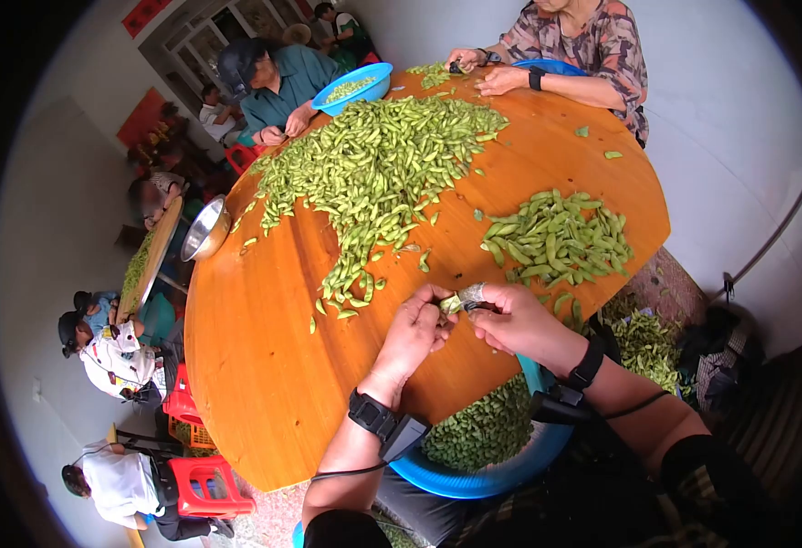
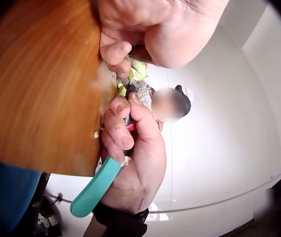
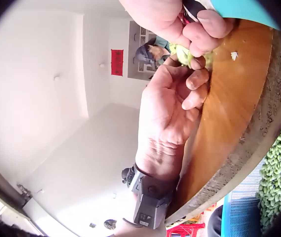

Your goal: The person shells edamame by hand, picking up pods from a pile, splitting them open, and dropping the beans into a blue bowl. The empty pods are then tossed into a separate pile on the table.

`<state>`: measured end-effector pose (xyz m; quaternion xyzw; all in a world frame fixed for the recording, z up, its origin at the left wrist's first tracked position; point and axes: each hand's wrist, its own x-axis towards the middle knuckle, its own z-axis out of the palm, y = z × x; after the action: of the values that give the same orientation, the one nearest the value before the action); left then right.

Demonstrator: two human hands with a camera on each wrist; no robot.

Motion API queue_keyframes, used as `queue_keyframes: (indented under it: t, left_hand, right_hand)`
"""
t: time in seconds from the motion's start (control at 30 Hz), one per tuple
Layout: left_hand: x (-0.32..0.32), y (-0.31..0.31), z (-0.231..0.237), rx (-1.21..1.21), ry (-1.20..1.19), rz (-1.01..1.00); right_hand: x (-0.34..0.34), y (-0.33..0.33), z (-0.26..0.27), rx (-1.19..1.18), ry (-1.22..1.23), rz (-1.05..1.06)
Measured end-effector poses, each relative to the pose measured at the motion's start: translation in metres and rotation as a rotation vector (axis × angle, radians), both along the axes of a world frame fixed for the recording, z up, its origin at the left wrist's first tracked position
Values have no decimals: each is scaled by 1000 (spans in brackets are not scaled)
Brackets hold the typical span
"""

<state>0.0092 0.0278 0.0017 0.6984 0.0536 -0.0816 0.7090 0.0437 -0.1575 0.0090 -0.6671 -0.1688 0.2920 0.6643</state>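
Just over the near edge of the round wooden table, both hands meet. My left hand pinches a green soybean pod between thumb and fingers; only part of the pod shows. My right hand grips a tool with a teal handle, its front end hidden among the fingers at the pod. A speckled grey wrap shows at the right hand's fingertips. Below the hands, a blue basin holds shelled green beans.
A large heap of pods covers the table's far middle, and a smaller pile lies at right. Two people sit across, near a blue bowl. A metal bowl stands at the left edge. More pods lie below at right.
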Motion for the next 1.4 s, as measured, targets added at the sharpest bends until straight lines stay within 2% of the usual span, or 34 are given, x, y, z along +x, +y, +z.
queue_keyframes:
  t: [0.07,0.17,0.27,0.37,0.47,0.6,0.67,0.7,0.77,0.8,0.83,0.87,0.9,1.0,1.03,1.1,1.17,1.23,1.27,1.3,1.37,1.4]
  left_hand:
    - [0,3,-2,-78,-10,-24]
    - [-1,-4,4,48,-24,-24]
    - [-2,-7,-2,563,-428,43]
    - [-2,-7,-4,595,-496,31]
    - [-3,-5,-6,656,-458,46]
    - [2,-2,-18,602,-445,102]
    - [2,0,-20,488,-302,107]
    - [2,-1,-18,489,-304,110]
    - [1,-3,-12,258,-215,126]
    - [1,0,-14,258,-216,127]
    - [1,6,-16,394,-258,145]
    - [2,9,-16,530,-305,164]
    - [-3,7,-16,531,-305,161]
    - [-21,-9,1,650,-337,-117]
    - [-29,-17,7,652,-336,-119]
    - [-41,-31,19,940,-431,-248]
    - [-35,-36,26,1014,-347,-272]
    - [-19,-40,28,967,-417,-109]
    - [-4,-47,35,950,-334,-29]
    - [13,-51,33,952,-332,-29]
    - [50,-53,15,1084,-515,76]
    - [64,-56,13,1087,-520,72]
  right_hand:
    - [1,0,-1,21,10,-9]
    - [0,2,-10,9,-37,-7]
    - [-1,2,-13,17,-14,-22]
    - [-2,3,-12,22,-13,-32]
    - [-2,4,-14,19,-1,-18]
    - [-4,6,-10,19,-42,2]
    - [-5,6,-9,19,-60,2]
    - [-5,6,-8,7,-50,-19]
    - [-3,4,-8,-3,-41,-39]
    - [0,2,-9,24,21,-39]
    - [2,-1,-7,54,79,-39]
    - [4,-6,-1,68,75,-86]
    - [10,-11,1,1,43,-173]
    - [44,-42,-11,29,-2,-308]
    - [55,-50,-9,21,9,-384]
    - [75,-62,-16,105,24,-430]
    - [82,-66,-19,160,93,-403]
    - [79,-65,-17,164,85,-405]
    - [78,-64,-16,160,68,-401]
    - [78,-65,-16,161,69,-400]
    - [78,-66,-16,185,78,-383]
    - [75,-66,-12,164,71,-399]
